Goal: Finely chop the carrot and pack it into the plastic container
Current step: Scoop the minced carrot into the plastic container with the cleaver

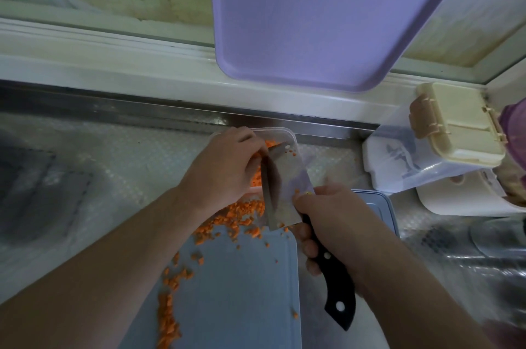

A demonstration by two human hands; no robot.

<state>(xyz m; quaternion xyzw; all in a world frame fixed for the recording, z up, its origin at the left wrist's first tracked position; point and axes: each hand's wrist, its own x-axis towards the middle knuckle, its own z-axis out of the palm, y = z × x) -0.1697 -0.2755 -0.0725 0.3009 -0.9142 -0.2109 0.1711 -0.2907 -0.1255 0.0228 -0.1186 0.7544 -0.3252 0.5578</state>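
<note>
While chopped carrot (170,317) lies in a loose orange trail down the left edge of the grey cutting board (242,291), the left hand (225,169) reaches over the far end of that board — its fingers bent down against the flat of the cleaver (284,192), their tips touching the blade where it meets the clear plastic container (287,135). More carrot bits are heaped at the board's far end, just beside the container's near rim, and some already sit inside it; a few cling to the blade. The cleaver's blade is tilted, its far tip over the container's opening. To the right, the right hand (333,223) is wrapped firmly round the cleaver's black handle, thumb pressed on the blade's near corner. Beneath that hand lies a bluish lid (381,206) on the counter. Further right stand lidded storage boxes (444,143) — one with a cream clip-on lid. A purple tray (321,15) leans up behind.
</note>
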